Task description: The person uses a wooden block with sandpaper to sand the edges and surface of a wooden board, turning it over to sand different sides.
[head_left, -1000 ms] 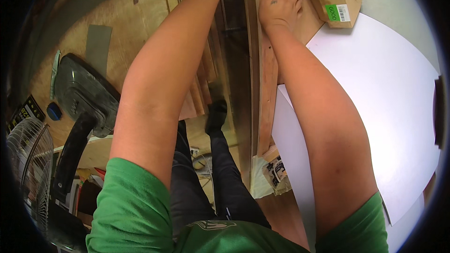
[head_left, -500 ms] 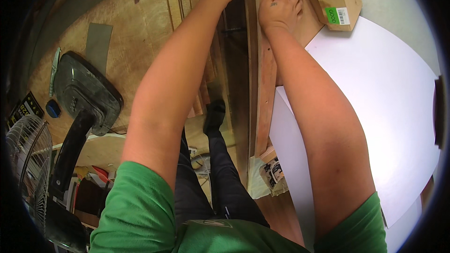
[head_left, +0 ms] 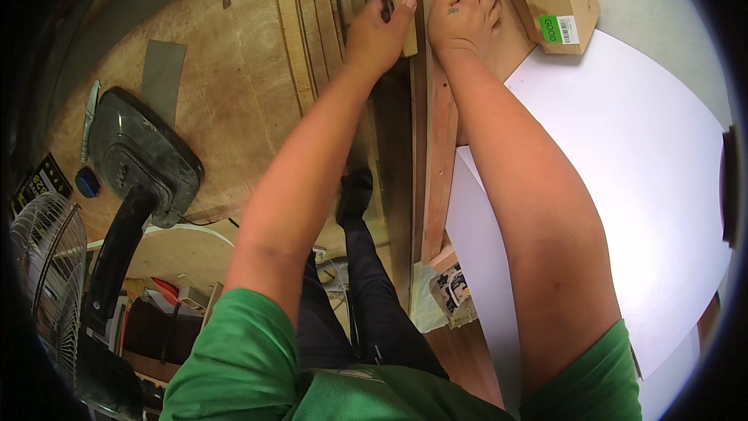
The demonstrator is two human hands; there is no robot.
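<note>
My left hand (head_left: 379,37) is closed around a pale wooden block (head_left: 400,1) with a rounded end, its thumb lying along the block's top. A dark part shows beside the block between thumb and forefinger; I cannot make out what it is. The block rests against the left side of a long upright wooden board edge (head_left: 421,117). My right hand (head_left: 465,22) lies flat, fingers spread, on a light wooden panel (head_left: 514,43) just right of that edge.
Several wooden strips (head_left: 300,23) lie on the plywood surface (head_left: 226,86) at left. A black fan base (head_left: 144,148) and wire fan cage (head_left: 47,242) stand at far left. A box-like wooden piece (head_left: 557,0) and a large white sheet (head_left: 615,179) are at right.
My left hand has moved toward me, bringing the wooden block further into view along the board edge. My right hand has stayed in nearly the same place.
</note>
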